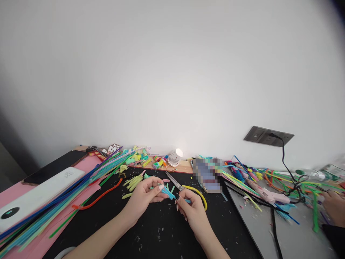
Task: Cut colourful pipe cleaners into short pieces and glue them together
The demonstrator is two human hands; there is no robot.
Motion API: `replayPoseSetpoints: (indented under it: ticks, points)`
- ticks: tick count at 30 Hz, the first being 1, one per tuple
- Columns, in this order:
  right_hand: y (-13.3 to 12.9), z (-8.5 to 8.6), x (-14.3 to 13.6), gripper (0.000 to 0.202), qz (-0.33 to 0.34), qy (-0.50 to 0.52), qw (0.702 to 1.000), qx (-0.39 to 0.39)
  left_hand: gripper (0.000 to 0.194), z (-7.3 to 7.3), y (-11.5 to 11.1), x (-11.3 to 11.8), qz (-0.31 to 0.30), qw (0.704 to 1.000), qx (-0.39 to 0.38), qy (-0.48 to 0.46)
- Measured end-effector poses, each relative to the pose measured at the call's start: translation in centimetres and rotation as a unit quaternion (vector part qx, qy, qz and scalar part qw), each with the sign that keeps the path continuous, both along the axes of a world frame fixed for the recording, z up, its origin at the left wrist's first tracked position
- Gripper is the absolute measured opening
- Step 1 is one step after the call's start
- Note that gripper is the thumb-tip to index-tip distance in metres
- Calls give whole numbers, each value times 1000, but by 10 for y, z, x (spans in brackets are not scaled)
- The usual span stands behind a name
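Observation:
Blue pipe cleaner pieces [168, 192] are held between my two hands above the black mat [153, 233]. My left hand [147, 194] pinches them between thumb and fingers. At their right end my right hand [190, 207] has its fingers closed on the blue pieces. Just beyond my hands lie scissors [174, 180], partly hidden by my right hand. Short yellow-green pieces [134, 182] lie beyond my left hand. A curved yellow pipe cleaner [201, 194] passes behind my right hand. An orange one [106, 196] rests on the left of the mat.
Long pipe cleaners [78, 194] and a white device [40, 198] cover the left side. A paper cup [175, 157] and a phone [207, 176] are at the back. Right are a pink tool [265, 192], black cables, and another person's hand [334, 207].

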State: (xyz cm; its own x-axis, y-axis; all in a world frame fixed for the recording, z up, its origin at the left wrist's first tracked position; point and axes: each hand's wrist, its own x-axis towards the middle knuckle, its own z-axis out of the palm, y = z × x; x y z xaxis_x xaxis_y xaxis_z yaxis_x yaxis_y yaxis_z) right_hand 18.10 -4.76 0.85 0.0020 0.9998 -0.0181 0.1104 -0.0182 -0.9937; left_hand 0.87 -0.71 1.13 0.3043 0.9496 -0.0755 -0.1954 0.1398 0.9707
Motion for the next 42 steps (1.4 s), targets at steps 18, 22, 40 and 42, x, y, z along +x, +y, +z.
replayPoseSetpoints:
  ticks: [18, 22, 40, 42]
  points:
    - [0, -1, 2, 24, -6, 1, 1000, 3, 29, -4, 4, -2, 6, 1000, -24, 12]
    - [1, -1, 3, 26, -8, -5, 1000, -1, 30, -4, 5, -2, 8, 1000, -24, 15]
    - [2, -4, -1, 29, 41, 8, 999, 2, 28, -6, 5, -3, -7, 997, -28, -68]
    - [2, -6, -3, 28, 42, 9, 999, -1, 24, -7, 3, -1, -47, 993, -49, -100]
